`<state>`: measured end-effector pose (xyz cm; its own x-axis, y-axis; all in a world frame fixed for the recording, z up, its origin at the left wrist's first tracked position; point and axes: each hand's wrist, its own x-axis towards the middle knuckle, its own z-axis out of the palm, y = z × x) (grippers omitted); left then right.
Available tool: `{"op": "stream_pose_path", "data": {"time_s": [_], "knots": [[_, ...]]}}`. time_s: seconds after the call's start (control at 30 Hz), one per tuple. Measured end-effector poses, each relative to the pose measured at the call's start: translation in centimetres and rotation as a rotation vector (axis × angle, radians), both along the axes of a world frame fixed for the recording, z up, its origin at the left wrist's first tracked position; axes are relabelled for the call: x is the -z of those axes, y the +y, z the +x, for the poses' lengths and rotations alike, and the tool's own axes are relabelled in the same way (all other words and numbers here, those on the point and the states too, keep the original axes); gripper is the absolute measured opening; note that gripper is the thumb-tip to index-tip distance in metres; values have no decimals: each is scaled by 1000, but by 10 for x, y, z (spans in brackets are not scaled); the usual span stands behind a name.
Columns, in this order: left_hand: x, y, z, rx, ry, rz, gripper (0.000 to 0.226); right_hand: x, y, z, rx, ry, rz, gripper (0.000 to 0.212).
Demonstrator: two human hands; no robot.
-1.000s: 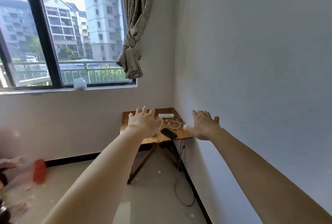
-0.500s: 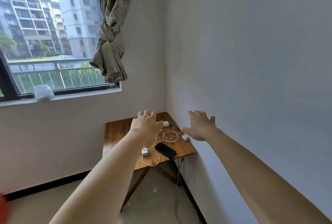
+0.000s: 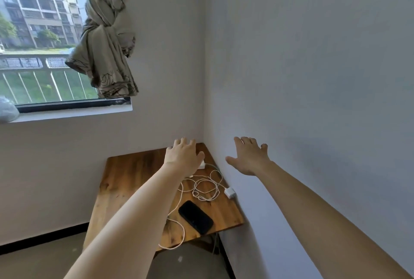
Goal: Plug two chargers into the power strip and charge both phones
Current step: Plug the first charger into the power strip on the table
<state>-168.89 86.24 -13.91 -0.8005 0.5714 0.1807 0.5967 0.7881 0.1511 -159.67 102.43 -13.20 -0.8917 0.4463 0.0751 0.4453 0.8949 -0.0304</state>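
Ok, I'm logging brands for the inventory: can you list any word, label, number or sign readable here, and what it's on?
None can be read.
Black phone: screen dark, no marking visible.
White charger: no legible print.
Power strip: mostly hidden behind the left hand.
Wooden table, curtain: no text, only a leaf pattern on the curtain.
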Motion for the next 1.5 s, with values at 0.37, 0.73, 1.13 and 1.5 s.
{"op": "stream_pose_path", "data": {"time_s": [0.37,0.73,1.13,1.5], "knots": [[105,90,-143,-12,-159,-117,51,99,80,-133,4,-129,-103,68],[229,152,-293,108,-409,-295,55,224,134,-263,82,-329,-322,48],[360,139,-309,208,-708,-402,65,351,136,-276,337,-501,-383,46],[391,149,-300,359,-639,-505,64,389,155,-282,316,-473,-350,41]]}}
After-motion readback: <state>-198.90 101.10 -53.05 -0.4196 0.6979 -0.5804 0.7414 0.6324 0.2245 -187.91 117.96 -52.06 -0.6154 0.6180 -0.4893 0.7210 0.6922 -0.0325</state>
